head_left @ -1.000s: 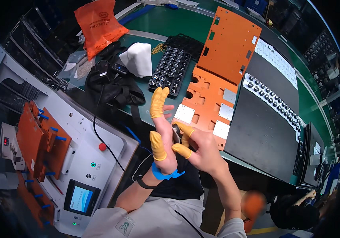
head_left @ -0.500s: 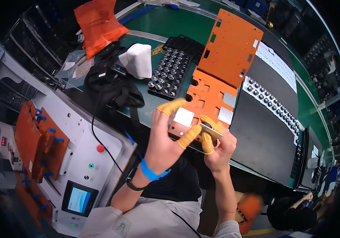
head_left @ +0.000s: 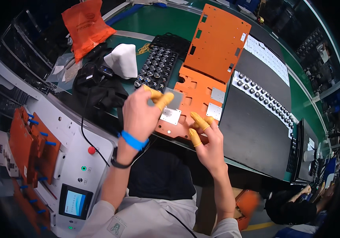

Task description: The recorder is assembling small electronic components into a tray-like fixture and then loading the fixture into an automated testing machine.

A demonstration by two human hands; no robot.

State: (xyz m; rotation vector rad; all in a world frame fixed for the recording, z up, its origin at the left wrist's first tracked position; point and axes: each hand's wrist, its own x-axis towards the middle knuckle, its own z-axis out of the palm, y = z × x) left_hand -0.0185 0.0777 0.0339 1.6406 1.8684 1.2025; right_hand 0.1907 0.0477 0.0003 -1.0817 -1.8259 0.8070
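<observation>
My left hand [head_left: 141, 113], with yellow finger cots and a blue wristband, pinches a thin grey square plate [head_left: 174, 100] over the left side of an orange fixture [head_left: 191, 104]. Just below that plate, a silver square plate [head_left: 170, 116] lies on the fixture. Two more silver plates, an upper one [head_left: 218, 95] and a lower one [head_left: 214, 111], rest along its right side. My right hand [head_left: 209, 147], also in yellow finger cots, hovers over the fixture's near right corner with fingers apart and nothing in them. The fixture's perforated orange lid [head_left: 217, 43] is hinged open at the back.
Left of the fixture stands a black tray [head_left: 173, 65] of round, shiny-topped parts. A white strip [head_left: 265, 97] of similar parts lies on the black mat [head_left: 257, 139]. At left are a white machine [head_left: 98, 139] and an orange bag [head_left: 86, 29]. Another person [head_left: 293, 206] works lower right.
The plate has passed from between both hands into my left hand alone, which has moved left and up. My right hand has let go and spread its fingers. The whole view has shifted slightly.
</observation>
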